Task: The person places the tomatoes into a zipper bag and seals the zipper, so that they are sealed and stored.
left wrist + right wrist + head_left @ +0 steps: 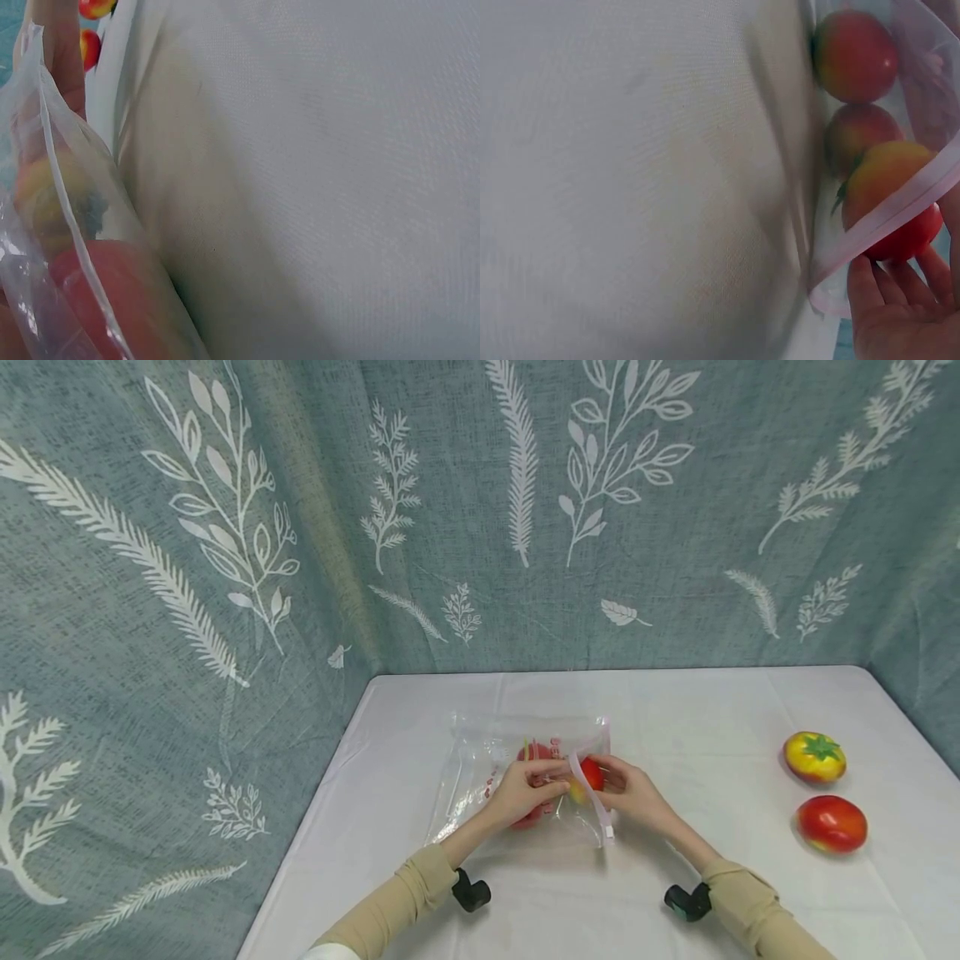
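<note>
A clear zip bag (467, 781) with red print lies on the table, its mouth toward the right. My left hand (517, 792) holds the bag near its mouth. At the opening, my right hand (636, 795) grips a red and yellow tomato (885, 180), fingertips on its red end. Most of that tomato is inside, behind the pale zip strip (911, 202). Deeper in the bag sit two more tomatoes, one red (855, 56) and one partly covered (859, 135). In the left wrist view, the plastic blurs a reddish tomato (112, 300); the left fingers are mostly hidden.
Toward the table's right side lie a yellow tomato with green leaves (815, 757) and a red tomato (831, 823). A white cloth covers the table (697, 718). Blue-green leaf-patterned fabric (450, 510) hangs behind and along the sides.
</note>
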Action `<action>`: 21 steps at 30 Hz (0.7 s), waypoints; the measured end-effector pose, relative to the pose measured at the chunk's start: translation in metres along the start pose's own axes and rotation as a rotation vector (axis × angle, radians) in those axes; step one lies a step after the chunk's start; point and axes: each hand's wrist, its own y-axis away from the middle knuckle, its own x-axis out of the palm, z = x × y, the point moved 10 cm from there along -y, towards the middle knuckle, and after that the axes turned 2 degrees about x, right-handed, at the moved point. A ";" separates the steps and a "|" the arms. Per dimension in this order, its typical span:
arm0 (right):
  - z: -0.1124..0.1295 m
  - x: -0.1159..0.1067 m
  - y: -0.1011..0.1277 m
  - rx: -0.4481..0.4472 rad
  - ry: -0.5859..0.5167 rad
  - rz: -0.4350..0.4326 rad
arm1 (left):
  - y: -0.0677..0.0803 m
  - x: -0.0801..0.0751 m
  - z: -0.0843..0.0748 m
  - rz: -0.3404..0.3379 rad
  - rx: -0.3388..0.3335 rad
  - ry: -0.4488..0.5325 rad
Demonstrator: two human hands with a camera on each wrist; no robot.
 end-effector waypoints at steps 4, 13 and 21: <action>0.002 0.002 -0.002 -0.022 -0.023 -0.004 | -0.001 0.001 0.002 0.001 -0.016 0.016; 0.000 0.012 -0.008 -0.005 -0.039 0.002 | -0.007 0.002 0.031 -0.003 -0.034 0.037; -0.002 0.016 -0.012 0.008 0.006 0.007 | -0.006 0.003 0.033 -0.003 -0.026 0.076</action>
